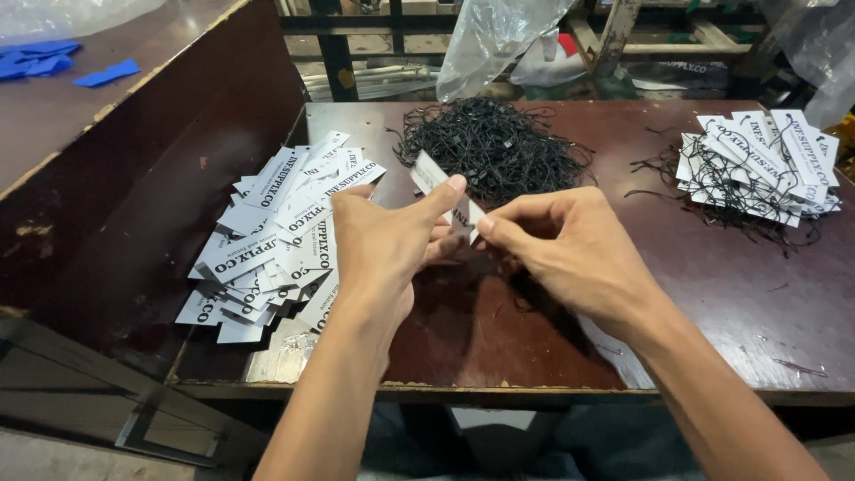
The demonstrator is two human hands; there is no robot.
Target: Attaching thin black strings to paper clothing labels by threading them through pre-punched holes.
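Hands meet over the middle of the brown table [695, 294]. Left hand [378, 245] pinches a white paper tag [436, 178] between thumb and fingers; the tag's long axis runs from far left to near right. Right hand [570, 249] closes its fingertips on the tag's near end. Loose tags [267, 240] lie heaped at left, black strings [490, 142] farther back, strung tags [757, 165] far right.

I see even, moderately bright light from overhead. My hands cast a soft shadow onto the brown table [712, 294] at lower centre. Plastic sheeting [499, 36] at top centre catches pale glare. Focus holds well centrally; edges bend slightly, and the lower corners sit dimmer.
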